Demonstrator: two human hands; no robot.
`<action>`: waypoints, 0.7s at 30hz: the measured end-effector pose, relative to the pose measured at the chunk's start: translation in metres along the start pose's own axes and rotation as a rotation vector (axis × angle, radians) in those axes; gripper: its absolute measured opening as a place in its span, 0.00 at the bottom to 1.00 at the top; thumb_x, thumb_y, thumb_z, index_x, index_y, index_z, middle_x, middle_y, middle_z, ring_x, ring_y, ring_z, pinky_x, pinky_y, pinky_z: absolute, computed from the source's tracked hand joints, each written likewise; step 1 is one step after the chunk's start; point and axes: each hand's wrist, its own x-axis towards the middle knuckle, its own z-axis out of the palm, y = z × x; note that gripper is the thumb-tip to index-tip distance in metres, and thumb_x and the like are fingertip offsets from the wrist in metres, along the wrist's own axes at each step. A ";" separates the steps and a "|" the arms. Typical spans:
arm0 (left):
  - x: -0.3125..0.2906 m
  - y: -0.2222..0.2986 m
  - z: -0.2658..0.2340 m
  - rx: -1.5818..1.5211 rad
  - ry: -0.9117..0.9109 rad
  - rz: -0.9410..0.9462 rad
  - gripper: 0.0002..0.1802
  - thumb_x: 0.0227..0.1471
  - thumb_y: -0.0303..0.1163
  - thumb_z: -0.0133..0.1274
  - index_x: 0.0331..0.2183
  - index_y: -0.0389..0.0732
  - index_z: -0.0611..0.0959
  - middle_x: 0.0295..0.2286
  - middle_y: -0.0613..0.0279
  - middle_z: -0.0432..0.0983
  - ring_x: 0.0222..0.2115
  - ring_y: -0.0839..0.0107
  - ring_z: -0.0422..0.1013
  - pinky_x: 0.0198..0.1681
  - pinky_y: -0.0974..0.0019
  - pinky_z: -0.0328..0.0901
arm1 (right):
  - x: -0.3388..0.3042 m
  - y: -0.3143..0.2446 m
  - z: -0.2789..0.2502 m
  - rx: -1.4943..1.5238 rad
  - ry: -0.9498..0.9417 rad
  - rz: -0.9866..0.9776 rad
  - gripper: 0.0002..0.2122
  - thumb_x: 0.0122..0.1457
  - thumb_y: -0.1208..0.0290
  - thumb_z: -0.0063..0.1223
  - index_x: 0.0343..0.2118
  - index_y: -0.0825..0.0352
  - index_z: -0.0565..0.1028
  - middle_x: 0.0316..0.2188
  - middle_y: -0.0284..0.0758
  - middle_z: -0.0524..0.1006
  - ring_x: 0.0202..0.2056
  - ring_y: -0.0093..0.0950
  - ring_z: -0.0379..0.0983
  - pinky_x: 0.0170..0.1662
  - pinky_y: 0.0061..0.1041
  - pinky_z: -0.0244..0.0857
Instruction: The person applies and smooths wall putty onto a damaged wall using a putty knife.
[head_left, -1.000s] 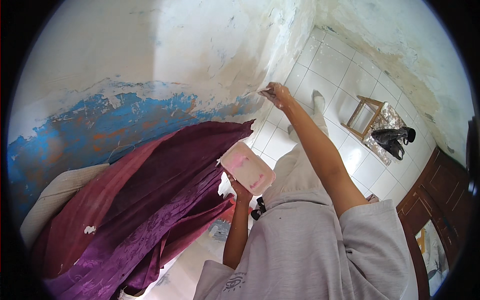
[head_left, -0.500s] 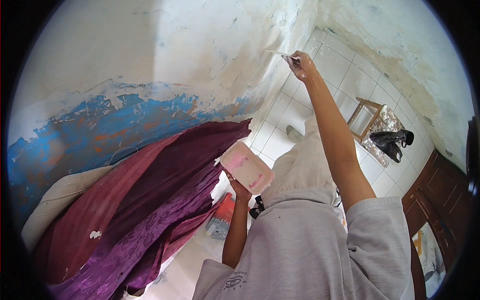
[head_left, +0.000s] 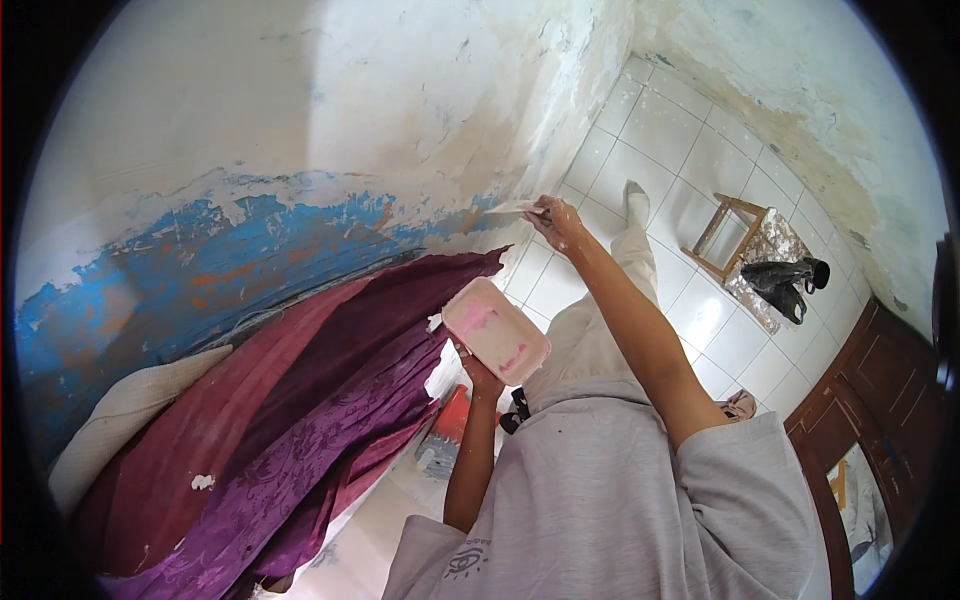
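My right hand point(head_left: 558, 222) is closed around a putty knife, its pale blade point(head_left: 512, 208) reaching left to the wall point(head_left: 420, 130) close to the blue, flaking band point(head_left: 240, 232). Whether the blade touches the plaster I cannot tell. Lower down, my left hand point(head_left: 478, 372) grips a shallow pinkish plastic tub point(head_left: 497, 330) from below, its thumb side hidden under the rim. Pink and whitish smears coat the tub's inside. White specks of filler dot the right hand and wrist.
Maroon and purple cloth point(head_left: 330, 430) drapes along the wall's foot at left, beside a rolled cream fabric point(head_left: 135, 425). A paint-spattered wooden stool point(head_left: 785, 250) with a black bag point(head_left: 775, 285) stands on white tiles at right. Behind it is a brown wooden door point(head_left: 885, 375).
My right hand has come down and left with the putty knife, from the upper wall edge toward the blue band. One foot has stepped forward. The tub has barely moved.
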 end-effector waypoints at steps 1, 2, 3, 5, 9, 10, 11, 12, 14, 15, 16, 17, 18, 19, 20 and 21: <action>0.000 0.000 -0.001 0.003 -0.006 0.000 0.40 0.58 0.68 0.38 0.62 0.53 0.63 0.57 0.62 0.64 0.56 0.58 0.63 0.59 0.46 0.61 | 0.003 -0.005 0.007 -0.002 -0.002 -0.001 0.12 0.58 0.80 0.48 0.38 0.86 0.65 0.42 0.57 0.70 0.45 0.47 0.74 0.48 0.34 0.78; 0.000 0.000 -0.001 0.009 -0.052 0.007 0.40 0.57 0.68 0.38 0.62 0.53 0.63 0.57 0.62 0.64 0.57 0.58 0.63 0.59 0.46 0.61 | 0.008 -0.014 0.016 0.040 -0.002 -0.021 0.13 0.58 0.80 0.48 0.39 0.88 0.63 0.43 0.59 0.69 0.45 0.49 0.74 0.48 0.34 0.78; -0.001 0.000 -0.002 0.005 -0.014 0.000 0.40 0.57 0.68 0.38 0.62 0.53 0.63 0.57 0.62 0.64 0.57 0.58 0.63 0.59 0.46 0.61 | 0.013 -0.022 0.025 0.100 0.013 -0.034 0.13 0.58 0.80 0.47 0.39 0.89 0.62 0.43 0.61 0.68 0.45 0.51 0.73 0.48 0.35 0.78; -0.001 -0.001 -0.004 0.017 -0.019 0.023 0.41 0.57 0.69 0.38 0.62 0.53 0.62 0.57 0.62 0.63 0.57 0.58 0.62 0.59 0.46 0.60 | 0.022 -0.047 0.037 0.061 -0.031 -0.035 0.13 0.59 0.80 0.46 0.39 0.88 0.61 0.43 0.60 0.68 0.44 0.51 0.73 0.48 0.34 0.79; -0.006 -0.002 -0.009 -0.012 -0.011 0.025 0.41 0.57 0.69 0.39 0.62 0.53 0.62 0.58 0.62 0.62 0.57 0.58 0.62 0.60 0.46 0.59 | 0.037 -0.092 0.055 0.027 -0.054 -0.082 0.12 0.60 0.80 0.43 0.42 0.85 0.61 0.41 0.60 0.70 0.44 0.52 0.74 0.46 0.33 0.79; -0.007 -0.002 -0.010 -0.001 -0.006 0.036 0.41 0.57 0.69 0.38 0.62 0.52 0.62 0.58 0.62 0.62 0.57 0.58 0.62 0.60 0.46 0.59 | 0.039 -0.104 0.058 0.000 -0.040 -0.082 0.12 0.61 0.79 0.41 0.44 0.83 0.61 0.40 0.59 0.71 0.43 0.52 0.74 0.45 0.32 0.80; -0.008 -0.002 -0.010 0.029 0.002 0.050 0.41 0.57 0.69 0.38 0.62 0.52 0.62 0.58 0.62 0.62 0.57 0.58 0.62 0.60 0.46 0.59 | 0.040 -0.115 0.060 -0.026 -0.052 -0.091 0.12 0.61 0.80 0.41 0.43 0.84 0.61 0.40 0.59 0.71 0.42 0.51 0.75 0.44 0.30 0.80; -0.009 -0.001 -0.010 0.013 0.002 0.048 0.41 0.57 0.69 0.38 0.62 0.52 0.62 0.58 0.62 0.62 0.57 0.58 0.62 0.60 0.46 0.59 | 0.042 -0.126 0.061 -0.042 -0.051 -0.119 0.12 0.61 0.80 0.40 0.42 0.86 0.62 0.40 0.59 0.71 0.42 0.50 0.75 0.44 0.28 0.80; -0.008 0.000 -0.007 0.087 0.010 0.084 0.44 0.53 0.70 0.42 0.60 0.49 0.64 0.56 0.61 0.65 0.56 0.55 0.65 0.57 0.40 0.62 | 0.045 -0.149 0.061 -0.009 -0.087 -0.098 0.11 0.61 0.80 0.40 0.40 0.87 0.63 0.40 0.59 0.71 0.41 0.48 0.76 0.43 0.26 0.80; -0.007 0.001 -0.006 0.087 0.034 0.075 0.44 0.53 0.70 0.42 0.60 0.49 0.64 0.56 0.61 0.65 0.56 0.55 0.65 0.57 0.40 0.62 | 0.047 -0.157 0.059 0.032 -0.084 -0.098 0.10 0.61 0.81 0.39 0.37 0.88 0.64 0.40 0.59 0.71 0.41 0.47 0.76 0.42 0.23 0.80; -0.006 0.002 -0.004 0.074 0.035 0.061 0.44 0.53 0.70 0.43 0.60 0.50 0.64 0.56 0.61 0.65 0.56 0.55 0.65 0.58 0.40 0.62 | 0.049 -0.163 0.056 0.025 -0.108 -0.093 0.10 0.61 0.81 0.39 0.37 0.88 0.64 0.40 0.59 0.71 0.41 0.47 0.76 0.42 0.23 0.80; -0.005 0.003 -0.003 0.075 0.038 0.050 0.44 0.53 0.70 0.43 0.60 0.50 0.64 0.56 0.61 0.65 0.56 0.55 0.64 0.58 0.39 0.62 | 0.051 -0.168 0.053 0.094 -0.067 -0.132 0.10 0.60 0.81 0.40 0.34 0.89 0.65 0.39 0.59 0.72 0.40 0.46 0.77 0.42 0.22 0.80; -0.005 0.004 -0.002 0.063 0.037 0.044 0.44 0.53 0.70 0.43 0.60 0.50 0.64 0.56 0.61 0.65 0.56 0.55 0.64 0.58 0.39 0.62 | 0.052 -0.168 0.049 0.171 -0.093 -0.183 0.09 0.60 0.82 0.40 0.31 0.89 0.66 0.38 0.59 0.72 0.40 0.45 0.77 0.41 0.20 0.80; -0.005 0.004 -0.002 0.063 0.044 0.020 0.43 0.54 0.70 0.43 0.61 0.50 0.63 0.56 0.61 0.65 0.56 0.55 0.64 0.58 0.39 0.62 | 0.052 -0.166 0.043 0.167 -0.108 -0.242 0.07 0.59 0.82 0.44 0.29 0.83 0.69 0.33 0.53 0.75 0.37 0.40 0.78 0.38 0.21 0.80; -0.004 0.005 -0.002 0.052 0.002 0.010 0.43 0.54 0.70 0.42 0.61 0.51 0.63 0.57 0.61 0.65 0.57 0.55 0.64 0.58 0.39 0.61 | 0.049 -0.159 0.037 0.167 -0.038 -0.214 0.07 0.59 0.82 0.44 0.29 0.83 0.69 0.33 0.53 0.75 0.37 0.40 0.78 0.38 0.21 0.80; -0.003 0.005 -0.002 0.063 0.046 -0.005 0.43 0.54 0.70 0.42 0.61 0.51 0.63 0.57 0.61 0.65 0.57 0.55 0.64 0.58 0.39 0.61 | 0.045 -0.146 0.032 -0.356 -0.100 -0.516 0.07 0.59 0.80 0.47 0.29 0.81 0.70 0.30 0.50 0.76 0.35 0.37 0.79 0.37 0.23 0.79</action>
